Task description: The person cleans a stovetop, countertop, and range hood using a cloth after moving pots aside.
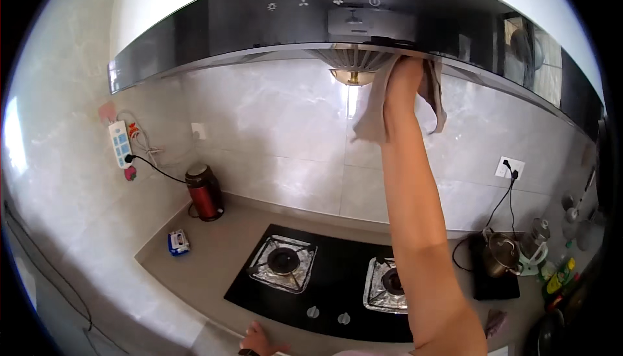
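My right arm stretches up to the black glass front of a range hood (292, 30). At its lower edge my right hand (407, 76) holds a grey-brown cloth (372, 117), which hangs down on both sides of the wrist; the fingers are hidden by the hood and cloth. Just left of the cloth is the hood's slatted inlet with a gold-coloured oil cup (351, 77). My left hand (257, 340), with a dark band at the wrist, is at the counter's front edge, fingers apart and holding nothing. Beyond it lies a black two-burner gas hob (336, 278), its burners ringed with foil.
A red electric kettle (207, 195) and a blue-and-white packet (178, 242) stand on the left counter (214, 244). A power strip (120, 144) hangs on the wall. At right, a lidded metal pot (501, 254) sits on a black plate, near bottles and a purple cloth (495, 322).
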Demonstrator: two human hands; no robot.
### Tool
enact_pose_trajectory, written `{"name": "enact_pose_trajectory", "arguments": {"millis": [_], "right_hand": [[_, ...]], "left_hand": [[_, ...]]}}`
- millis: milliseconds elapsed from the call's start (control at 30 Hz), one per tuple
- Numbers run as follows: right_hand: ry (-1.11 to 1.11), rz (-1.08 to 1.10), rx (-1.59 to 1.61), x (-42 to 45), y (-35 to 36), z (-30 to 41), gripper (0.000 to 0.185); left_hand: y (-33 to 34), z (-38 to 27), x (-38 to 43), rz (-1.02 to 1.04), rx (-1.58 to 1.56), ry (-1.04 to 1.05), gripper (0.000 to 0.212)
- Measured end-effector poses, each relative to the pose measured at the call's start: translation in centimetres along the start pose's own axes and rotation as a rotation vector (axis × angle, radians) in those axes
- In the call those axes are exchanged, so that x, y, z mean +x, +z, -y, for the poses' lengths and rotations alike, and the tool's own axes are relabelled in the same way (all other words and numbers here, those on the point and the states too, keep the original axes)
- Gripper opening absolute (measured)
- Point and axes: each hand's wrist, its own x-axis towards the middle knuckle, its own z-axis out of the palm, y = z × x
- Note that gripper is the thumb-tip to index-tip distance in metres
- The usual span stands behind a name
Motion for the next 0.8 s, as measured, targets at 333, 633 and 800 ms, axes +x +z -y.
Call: {"name": "enact_pose_trajectory", "arguments": {"millis": [333,633,800], "right_hand": [[-0.335,0.17,-0.932,-14.6,-16.0,16.3,0.04],[-0.76,0.118,-1.464,-1.8,-15.1,34.1,0.04],[-1.048,0.227,-1.72,-7.7,-5.3,27.6,0.044]], "left_hand": [[0.3,4.3,0.7,-0.302,0.045,0.314,0.092],[0.1,7.5,5.6,-0.665,-0.369,0.584,0.021],[0.9,8.0,7.2,-0.718,-0.524,0.597,0.021]]}}
